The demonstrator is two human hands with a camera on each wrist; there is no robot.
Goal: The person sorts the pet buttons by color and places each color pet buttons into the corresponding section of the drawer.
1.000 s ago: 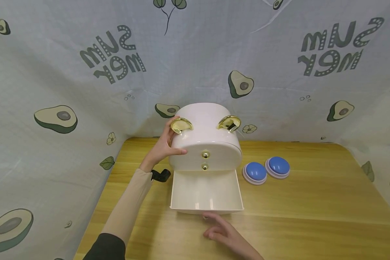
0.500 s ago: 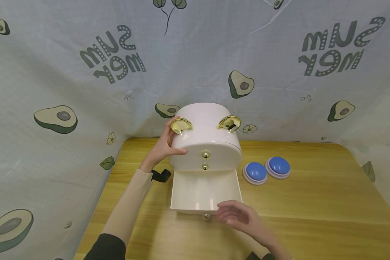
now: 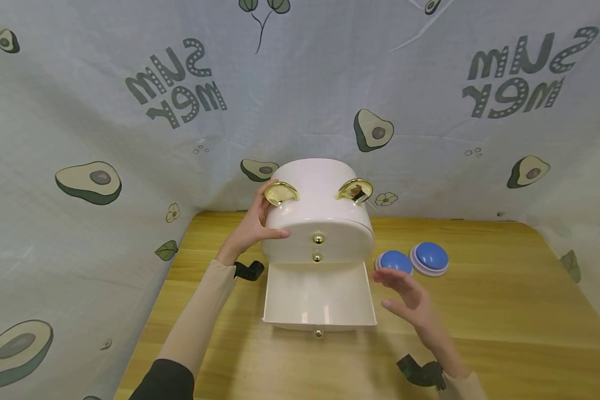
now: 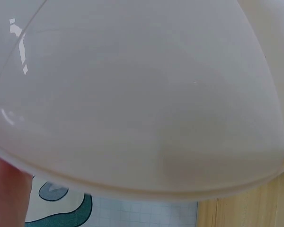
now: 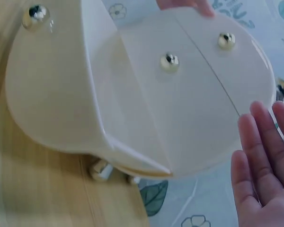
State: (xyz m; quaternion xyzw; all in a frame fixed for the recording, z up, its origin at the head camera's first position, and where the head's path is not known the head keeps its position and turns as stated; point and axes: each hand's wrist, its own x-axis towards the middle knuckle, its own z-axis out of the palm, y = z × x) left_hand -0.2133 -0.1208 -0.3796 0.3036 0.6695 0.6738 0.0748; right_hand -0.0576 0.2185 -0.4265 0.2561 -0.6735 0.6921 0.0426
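Observation:
A glossy white drawer box (image 3: pixel 320 200) with gold ears and round gold knobs stands on the wooden table. Its bottom drawer (image 3: pixel 320 294) is pulled out toward the front, and its inside shows bare. My left hand (image 3: pixel 247 230) grips the box's left side, thumb on the front face, other fingers partly hidden behind the ear. In the left wrist view the white surface (image 4: pixel 137 99) fills most of the frame, with a fingertip (image 4: pixel 7 189) at the lower left. Right of the drawer, my right hand (image 3: pixel 415 305) is in the air with fingers apart from the thumb, holding nothing.
Two round push buttons with blue domes, a near one (image 3: pixel 396 259) partly covered by my right hand and a far one (image 3: pixel 431 256), lie right of the box. An avocado-print cloth (image 3: pixel 300 83) hangs behind the table (image 3: pixel 505 289).
My right hand has left the drawer's front knob and moved right and away, toward the blue buttons, its fingers spreading. The left hand keeps its grip on the box, and the drawer stays out.

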